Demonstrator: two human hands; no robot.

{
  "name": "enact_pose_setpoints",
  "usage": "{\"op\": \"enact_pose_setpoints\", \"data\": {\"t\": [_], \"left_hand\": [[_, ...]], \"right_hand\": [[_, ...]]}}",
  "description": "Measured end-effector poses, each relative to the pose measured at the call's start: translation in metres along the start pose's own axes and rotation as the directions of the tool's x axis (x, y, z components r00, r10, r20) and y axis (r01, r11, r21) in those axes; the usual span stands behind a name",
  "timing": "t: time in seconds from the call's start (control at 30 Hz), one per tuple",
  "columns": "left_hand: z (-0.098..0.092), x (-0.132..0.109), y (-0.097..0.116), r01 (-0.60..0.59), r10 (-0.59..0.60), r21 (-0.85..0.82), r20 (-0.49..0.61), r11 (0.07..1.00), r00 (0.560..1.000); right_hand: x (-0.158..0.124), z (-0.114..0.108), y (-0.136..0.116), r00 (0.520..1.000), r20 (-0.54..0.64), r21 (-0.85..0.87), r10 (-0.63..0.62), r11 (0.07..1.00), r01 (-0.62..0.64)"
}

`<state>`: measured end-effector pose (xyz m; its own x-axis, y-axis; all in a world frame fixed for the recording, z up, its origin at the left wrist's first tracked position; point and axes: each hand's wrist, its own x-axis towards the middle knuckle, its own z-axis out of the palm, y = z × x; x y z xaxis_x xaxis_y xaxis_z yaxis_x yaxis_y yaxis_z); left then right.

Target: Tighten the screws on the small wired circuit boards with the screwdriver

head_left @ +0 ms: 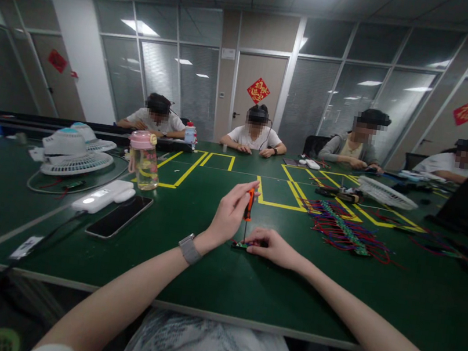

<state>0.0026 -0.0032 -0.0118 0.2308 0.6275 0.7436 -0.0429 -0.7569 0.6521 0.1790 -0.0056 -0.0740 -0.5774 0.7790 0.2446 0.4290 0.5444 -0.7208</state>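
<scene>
My left hand (232,210) is closed around the orange and black handle of a screwdriver (249,206). The screwdriver stands upright, and its thin shaft runs down to a small green circuit board (240,246) on the table. From the right, my right hand (273,248) pinches the board's right end with thumb and fingers, which cover that part of it. Small red and dark bits show by the fingertips; they are too small to make out. Whether the screwdriver tip sits in a screw cannot be seen.
Right of my hands lies a strip of green boards (343,227) with many red and blue wires. To the left are a phone (120,216), a white power bank (101,195), a pink-lidded bottle (143,160) and white fans (74,151). Several people sit across the green table (183,279).
</scene>
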Motion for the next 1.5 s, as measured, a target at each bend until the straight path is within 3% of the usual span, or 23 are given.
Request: {"op": "enact_pose_setpoints", "data": {"t": [0.1, 0.3, 0.5, 0.73, 0.97, 1.2, 1.4, 1.5], "left_hand": [[0.0007, 0.0003, 0.0000, 0.008, -0.007, -0.049, 0.008, 0.999, 1.000], [-0.0016, 0.0001, 0.0045, -0.048, 0.061, 0.184, -0.068, 0.982, 0.996], [0.0004, -0.0002, 0.0000, -0.034, 0.034, -0.001, 0.013, 0.999, 0.999], [-0.0020, -0.0004, 0.0048, -0.053, 0.068, 0.199, -0.070, 0.979, 0.995], [-0.0001, 0.0004, 0.0080, -0.001, 0.003, -0.031, 0.049, 1.000, 0.999], [-0.0033, -0.0011, 0.0090, -0.053, 0.061, 0.191, -0.034, 0.980, 0.998], [-0.0009, -0.0007, 0.0061, -0.034, 0.033, 0.018, 0.024, 0.999, 0.999], [-0.0011, -0.0004, 0.0039, -0.029, 0.031, 0.069, -0.033, 0.997, 0.999]], "right_hand": [[-0.0001, -0.0004, -0.0004, 1.000, 0.003, 0.001, 0.000, 1.000, 0.000], [-0.0001, -0.0009, -0.0014, 1.000, 0.008, -0.009, -0.010, 1.000, 0.011], [-0.0001, -0.0002, -0.0015, 1.000, -0.010, 0.004, 0.015, 1.000, -0.015], [0.0001, -0.0008, -0.0011, 1.000, 0.009, -0.020, -0.008, 1.000, 0.008], [0.0002, -0.0005, 0.0006, 1.000, 0.006, -0.016, -0.007, 1.000, 0.007], [0.0003, -0.0003, -0.0007, 1.000, 0.007, -0.018, -0.008, 1.000, 0.008], [0.0002, -0.0007, -0.0016, 1.000, 0.010, -0.018, -0.004, 1.000, 0.004], [0.0001, -0.0006, -0.0005, 1.000, 0.010, -0.023, -0.005, 1.000, 0.005]]}}
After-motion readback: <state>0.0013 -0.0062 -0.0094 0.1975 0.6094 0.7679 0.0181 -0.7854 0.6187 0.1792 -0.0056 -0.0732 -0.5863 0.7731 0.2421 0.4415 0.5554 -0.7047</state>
